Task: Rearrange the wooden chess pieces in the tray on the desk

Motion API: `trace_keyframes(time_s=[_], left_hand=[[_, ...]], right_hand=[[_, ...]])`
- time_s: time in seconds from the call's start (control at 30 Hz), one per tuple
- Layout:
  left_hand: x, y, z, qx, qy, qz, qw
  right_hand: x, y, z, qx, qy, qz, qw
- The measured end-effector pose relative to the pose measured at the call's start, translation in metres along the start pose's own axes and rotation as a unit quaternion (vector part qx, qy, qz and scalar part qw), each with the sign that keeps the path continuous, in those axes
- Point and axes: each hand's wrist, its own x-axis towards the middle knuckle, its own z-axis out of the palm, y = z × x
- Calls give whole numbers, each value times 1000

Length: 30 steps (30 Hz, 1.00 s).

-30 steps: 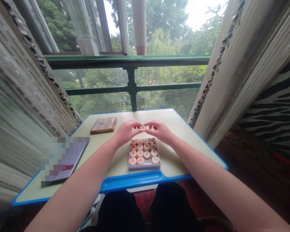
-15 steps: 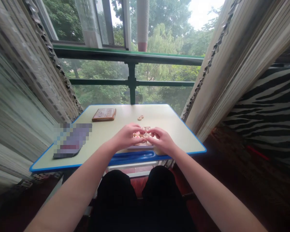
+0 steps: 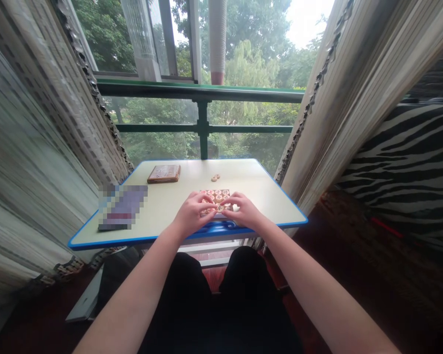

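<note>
Head view: your hands sit at the piece tray.
Left hand (image 3: 192, 215) and right hand (image 3: 243, 212) now rest curled on the tray (image 3: 216, 196); grip unclear.

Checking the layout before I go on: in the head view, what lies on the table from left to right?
Blurred flat item → wooden box lid → left hand → tray of round game pieces → right hand.
</note>
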Motion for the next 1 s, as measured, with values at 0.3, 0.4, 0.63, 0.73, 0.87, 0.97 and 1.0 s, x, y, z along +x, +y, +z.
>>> trace_keyframes(time_s=[0.3,0.4,0.63,0.73,0.87,0.97,1.0], left_hand=[[0,4,0,11,-14,20,1000],[1,4,0,16,-17,28,999],[1,6,0,16,-29,18,999],[1,6,0,15,-29,17,999],[0,5,0,15,-26,17,999],[0,3,1,17,-23,16,999],[-1,3,1,17,-21,15,1000]], right_hand=[[-1,2,0,-11,-9,-25,1000],[-1,1,-1,-13,-17,-27,999],[-1,2,-1,-38,-30,-41,998],[-2,1,-1,-52,-28,-49,997],[-2,0,-1,-60,-24,-55,996],[-2,0,-1,-62,-26,-66,996],[-2,0,-1,-65,-27,-71,995]])
